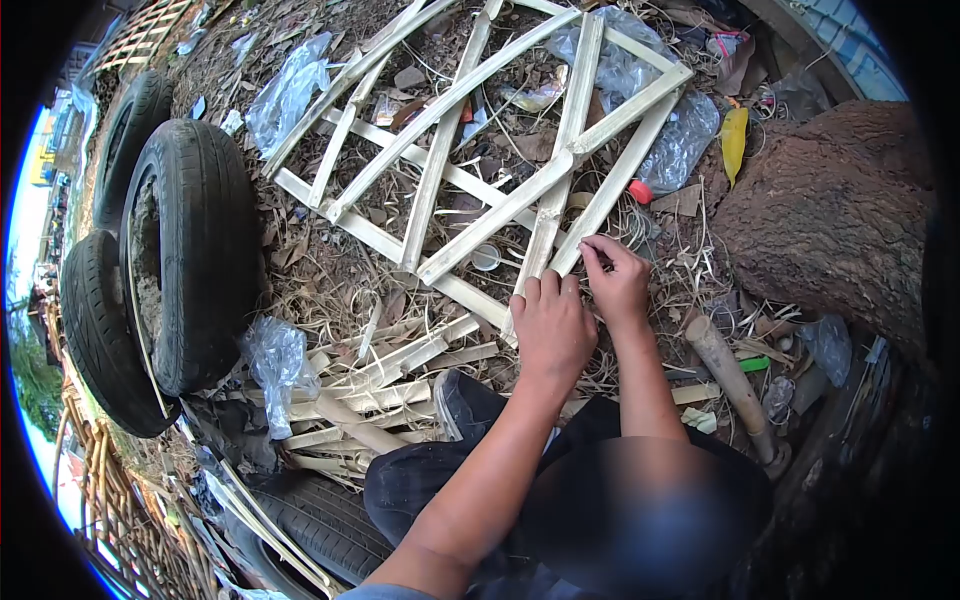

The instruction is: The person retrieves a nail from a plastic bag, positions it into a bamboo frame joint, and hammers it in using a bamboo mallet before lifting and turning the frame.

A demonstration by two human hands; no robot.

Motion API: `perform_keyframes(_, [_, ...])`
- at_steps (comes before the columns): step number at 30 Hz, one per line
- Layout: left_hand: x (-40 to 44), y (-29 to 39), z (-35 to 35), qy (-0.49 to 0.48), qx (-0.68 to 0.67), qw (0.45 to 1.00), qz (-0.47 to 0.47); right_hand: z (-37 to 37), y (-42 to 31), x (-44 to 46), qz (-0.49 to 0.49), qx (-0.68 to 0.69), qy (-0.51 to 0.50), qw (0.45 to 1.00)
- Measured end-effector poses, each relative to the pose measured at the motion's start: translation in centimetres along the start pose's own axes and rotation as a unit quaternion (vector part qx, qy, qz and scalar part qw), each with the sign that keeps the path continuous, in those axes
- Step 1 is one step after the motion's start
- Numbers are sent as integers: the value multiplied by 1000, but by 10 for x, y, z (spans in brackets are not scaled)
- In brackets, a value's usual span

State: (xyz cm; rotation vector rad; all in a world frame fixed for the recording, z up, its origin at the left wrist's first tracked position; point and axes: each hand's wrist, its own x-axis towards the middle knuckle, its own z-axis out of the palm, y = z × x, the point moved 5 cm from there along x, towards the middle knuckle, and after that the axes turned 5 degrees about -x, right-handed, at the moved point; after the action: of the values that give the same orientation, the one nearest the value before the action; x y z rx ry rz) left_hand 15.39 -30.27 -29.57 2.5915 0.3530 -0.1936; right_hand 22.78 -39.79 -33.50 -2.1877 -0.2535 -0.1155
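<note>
A lattice frame of split bamboo strips (pixel 500 222) lies on the littered ground in front of me, its strips crossing in diamonds inside a straight border. My left hand (pixel 553 325) is closed over the near corner of the lattice, knuckles up, where several strips meet. Just to its right, my right hand (pixel 618 285) pinches thumb and forefinger together beside the right border strip (pixel 625 180). Whatever sits in that pinch is too small to make out. Loose split bamboo pieces (pixel 385 395) are heaped between the lattice and my bent leg.
Old tyres (pixel 205 250) stand at the left. A thick tree trunk (pixel 825 225) rises at the right, with a short round wooden stick (pixel 728 375) near it. Clear plastic bags (pixel 290 95), a red cap (pixel 640 191) and a yellow leaf (pixel 734 145) lie among the shavings.
</note>
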Motion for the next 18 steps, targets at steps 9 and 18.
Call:
perform_keyframes(9, [7, -14, 0, 175, -51, 980, 76, -9, -11, 3, -48, -38, -10, 998])
perform_keyframes(18, [34, -33, 6, 225, -99, 966, 80, -2, -18, 3, -71, -59, -24, 995])
